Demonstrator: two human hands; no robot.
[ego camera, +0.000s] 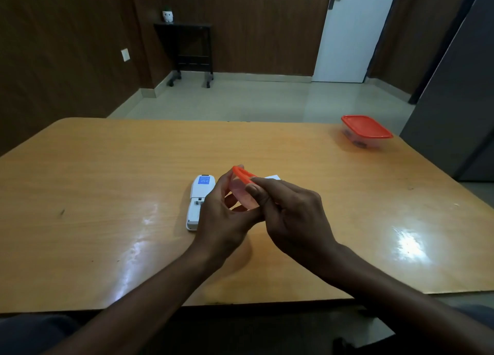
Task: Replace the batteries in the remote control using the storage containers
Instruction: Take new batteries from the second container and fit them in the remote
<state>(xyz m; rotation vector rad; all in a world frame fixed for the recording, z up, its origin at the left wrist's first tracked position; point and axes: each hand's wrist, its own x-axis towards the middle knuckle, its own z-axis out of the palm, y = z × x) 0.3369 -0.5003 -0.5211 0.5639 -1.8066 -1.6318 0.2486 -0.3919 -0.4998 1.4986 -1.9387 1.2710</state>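
We find both hands raised just above the glossy orange-brown wooden surface (107,194), together on one small clear plastic container with an orange rim (242,187). The left hand (223,215) cups the tub from the side; the right hand (291,210) pinches the orange rim, thumb on top. Whether the lid is seated or lifting, we cannot tell, nor what lies inside. The white slim remote control (199,199) lies face down on the surface just left of the hands, its battery bay apparently uncovered; no cells are discernible there. A flat white piece (272,177), possibly the bay cover, shows just beyond the hands. A second, larger clear container with a red lid (365,131) stands closed, well to the right of the remote and farther off. We judge the step to be opening the small tub: brace the body firmly, peel from one corner, keep it level so nothing spills.
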